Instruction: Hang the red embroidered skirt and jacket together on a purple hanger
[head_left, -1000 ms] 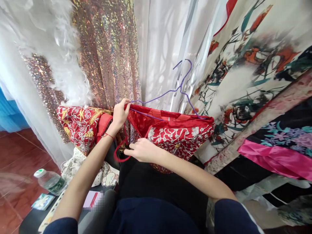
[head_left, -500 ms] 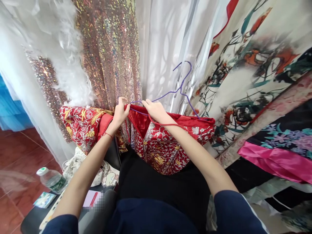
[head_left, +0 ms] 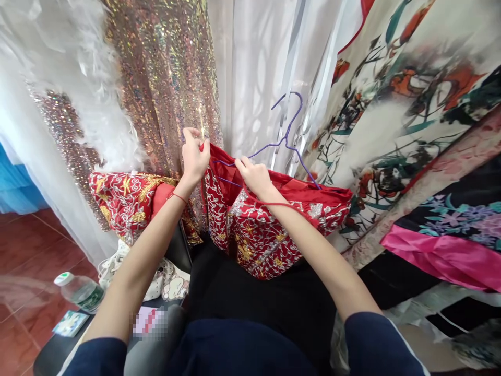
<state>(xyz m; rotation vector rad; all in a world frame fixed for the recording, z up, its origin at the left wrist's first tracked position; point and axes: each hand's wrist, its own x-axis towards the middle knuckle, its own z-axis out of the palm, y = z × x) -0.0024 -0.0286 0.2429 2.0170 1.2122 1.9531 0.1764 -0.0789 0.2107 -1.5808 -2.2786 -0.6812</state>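
A red garment (head_left: 266, 235) with silver and gold embroidery spreads over my lap, its red lining showing along the upper edge. My left hand (head_left: 194, 156) pinches the garment's left top edge and holds it raised. Closed on the front edge near the middle is my right hand (head_left: 254, 176). A purple wire hanger (head_left: 287, 138) sits partly inside the garment, its hook pointing up and its right arm reaching into the right end. The hanger's left end lies in the opening between my hands. A thin red cord runs across my right wrist.
Another red embroidered piece (head_left: 125, 201) lies at left. A water bottle (head_left: 80, 291), a small packet (head_left: 70, 322) and a white spotted bag (head_left: 117, 266) are lower left. Sequined fabric (head_left: 168, 78), white curtains (head_left: 250, 68) and floral cloth (head_left: 391, 104) hang close behind.
My left hand has risen, pulling the garment's left top edge up and over the hanger's end. My right hand has shifted slightly right, still gripping the edge.
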